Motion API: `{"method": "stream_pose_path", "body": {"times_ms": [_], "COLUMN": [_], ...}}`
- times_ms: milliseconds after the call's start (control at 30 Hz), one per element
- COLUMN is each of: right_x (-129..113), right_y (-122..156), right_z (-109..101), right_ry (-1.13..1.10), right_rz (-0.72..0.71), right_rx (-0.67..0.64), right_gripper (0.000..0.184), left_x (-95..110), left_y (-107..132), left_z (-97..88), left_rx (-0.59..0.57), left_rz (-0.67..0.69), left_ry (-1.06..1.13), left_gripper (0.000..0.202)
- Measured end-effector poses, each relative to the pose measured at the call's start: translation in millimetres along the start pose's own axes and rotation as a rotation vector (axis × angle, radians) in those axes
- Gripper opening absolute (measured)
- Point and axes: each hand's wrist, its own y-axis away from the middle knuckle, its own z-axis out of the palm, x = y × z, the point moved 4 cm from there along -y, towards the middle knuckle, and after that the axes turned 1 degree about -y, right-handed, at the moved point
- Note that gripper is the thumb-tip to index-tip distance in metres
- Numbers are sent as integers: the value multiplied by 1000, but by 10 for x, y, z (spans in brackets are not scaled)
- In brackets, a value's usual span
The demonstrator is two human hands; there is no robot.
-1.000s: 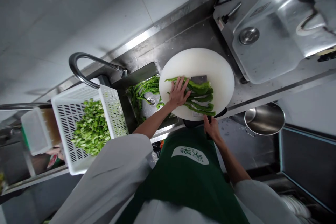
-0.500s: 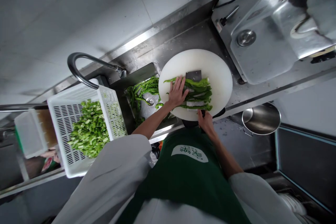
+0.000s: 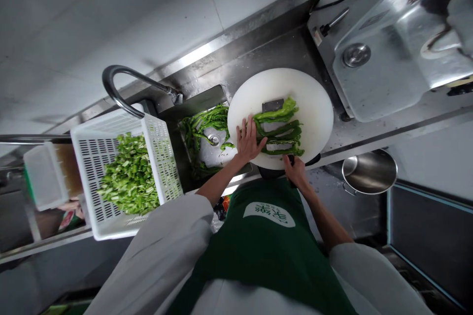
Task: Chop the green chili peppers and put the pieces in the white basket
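A round white cutting board (image 3: 314,93) lies on the steel counter with several long green peppers (image 3: 281,130) across it. My left hand (image 3: 248,141) lies flat with fingers spread on the left ends of the peppers. My right hand (image 3: 294,170) is closed round the dark handle of a cleaver (image 3: 272,106) at the board's near edge; the blade runs under and through the peppers, and its far corner shows beyond them.
More green peppers (image 3: 205,123) lie in the sink (image 3: 199,103) left of the board, under a curved tap (image 3: 121,91). A white slotted basket (image 3: 155,142) of chopped greens stands at the left. A steel machine (image 3: 388,59) is at the right, a metal pot (image 3: 369,172) below the counter.
The peppers have been gathered into a tighter bunch toward the right of my left hand, and the cleaver blade has shifted slightly left under them. The view has also shifted a little.
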Motion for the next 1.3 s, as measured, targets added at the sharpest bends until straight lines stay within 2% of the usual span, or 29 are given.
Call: {"method": "stream_pose_path", "body": {"times_ms": [133,300,500,667,933,1033,1133,1233,1300], "right_x": [37,94,-40,-20,-115,-142,-117,-31,10], "right_y": [6,-18,-132,-97,-186,-213,-181,-124,-101], "right_z": [-83,-177,-160,-198,-96,-65,-85,-133,-157], "right_ry": [4,40,94,172,255,257,260,249,237], "right_rz": [-30,-45,-28,-45,-72,-92,-91,-56,-49], "right_rx": [-43,-74,-84,-144,-83,-69,-49,-86,-142], "right_gripper": [48,44,42,43,42,41,41,43,46], "left_x": [-25,-58,-54,-47,-57,-28,-42,-95,-123], "left_y": [-56,-128,-147,-140,-187,-130,6,115,133], "left_z": [39,64,70,64,64,-30,-107,-81,-26], "left_rx": [40,29,20,14,-19,-30,-17,-7,-11], "left_rz": [10,73,71,65,38,48,-7,-60,-41], "left_ry": [32,23,42,44,72,73,57,43,45], "left_gripper": [84,79,78,81,83,83,82,83,83]}}
